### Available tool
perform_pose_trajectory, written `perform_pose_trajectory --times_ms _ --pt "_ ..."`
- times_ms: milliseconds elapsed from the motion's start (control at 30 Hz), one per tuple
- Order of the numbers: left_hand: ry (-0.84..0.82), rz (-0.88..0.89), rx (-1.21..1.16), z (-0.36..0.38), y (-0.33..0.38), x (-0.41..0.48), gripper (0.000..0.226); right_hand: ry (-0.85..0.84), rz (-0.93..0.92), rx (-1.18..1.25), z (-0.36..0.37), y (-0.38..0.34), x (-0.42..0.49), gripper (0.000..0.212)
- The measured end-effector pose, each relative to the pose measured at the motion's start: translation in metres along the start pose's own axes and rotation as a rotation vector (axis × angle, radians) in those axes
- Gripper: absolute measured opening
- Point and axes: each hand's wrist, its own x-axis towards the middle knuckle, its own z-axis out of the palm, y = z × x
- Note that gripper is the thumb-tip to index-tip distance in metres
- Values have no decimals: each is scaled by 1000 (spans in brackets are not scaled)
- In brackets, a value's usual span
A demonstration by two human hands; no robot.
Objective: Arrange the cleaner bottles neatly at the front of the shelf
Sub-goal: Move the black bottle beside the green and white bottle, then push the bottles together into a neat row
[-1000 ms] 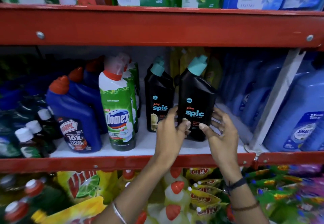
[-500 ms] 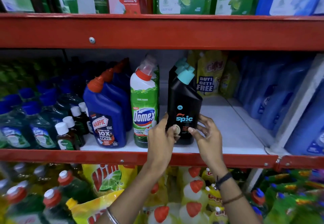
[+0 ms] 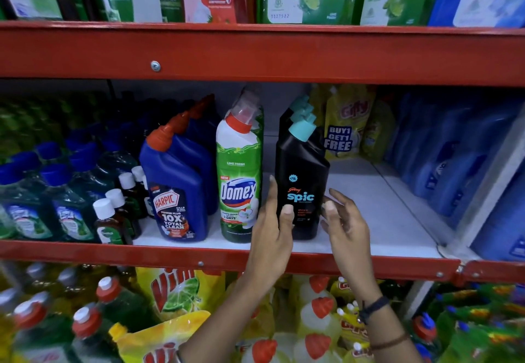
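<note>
A black Spic bottle (image 3: pixel 301 189) with a teal cap stands upright near the front of the white shelf board (image 3: pixel 377 220), at the head of a row of more black Spic bottles (image 3: pixel 298 107). My left hand (image 3: pixel 271 229) holds its lower left side, thumb on the label. My right hand (image 3: pixel 345 226) hovers at its lower right with fingers spread, just off the bottle. To the left stand a green Domex bottle (image 3: pixel 238 181) and a row of blue Harpic bottles (image 3: pixel 177 192), both at the shelf front.
Yellow refill pouches (image 3: pixel 345 124) sit at the back right. Blue bottles (image 3: pixel 454 164) fill the bay beyond a white divider (image 3: pixel 488 186). Small dark bottles (image 3: pixel 110 217) stand left. Red shelf beams (image 3: pixel 255 53) run above and below; pouches and bottles crowd the lower shelf.
The black Spic bottle has gone left, from beside the other black bottle to the front of that row. My right hand's fingers have come off it and spread.
</note>
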Motion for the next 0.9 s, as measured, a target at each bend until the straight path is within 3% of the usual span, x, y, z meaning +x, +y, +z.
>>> perform_pose_trajectory --times_ms 267,500,600,667,800,900 --pt "-42 -45 -59 -7 4 0 51 -28 60 122 0 -10 -3 33" --pt "-65 -83 -67 -10 7 -2 47 -14 65 73 -1 -11 -5 40" --pt "-26 -27 -96 -15 11 -11 48 128 -43 -21 8 -16 -17 44" --pt "82 40 -106 -22 18 -21 50 199 -157 -18 20 -22 -31 44" --pt "326 37 -158 -46 8 -26 48 -27 -196 22 54 -29 -56 53" --pt "277 -75 -193 -61 -5 -18 45 -207 -68 55 83 -30 -60 64"
